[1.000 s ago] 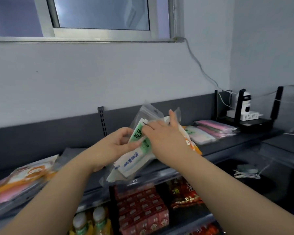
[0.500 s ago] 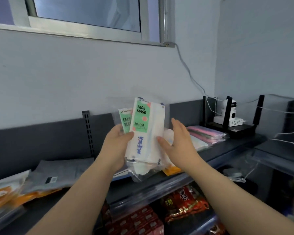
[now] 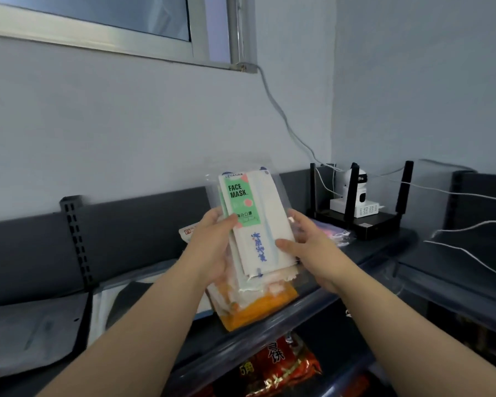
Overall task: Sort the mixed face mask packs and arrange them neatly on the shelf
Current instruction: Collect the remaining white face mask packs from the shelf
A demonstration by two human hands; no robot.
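- Now we are clamping a mixed stack of face mask packs (image 3: 255, 224) upright above the shelf (image 3: 384, 249), left hand (image 3: 212, 247) and right hand (image 3: 312, 249) gripping opposite edges.
- We are judging most sorting undone: only pink packs (image 3: 334, 233) are lying placed.

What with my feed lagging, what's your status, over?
Left hand and right hand both gripping mask pack stack, upright over shelf. Router and pink packs occupy shelf's right end.
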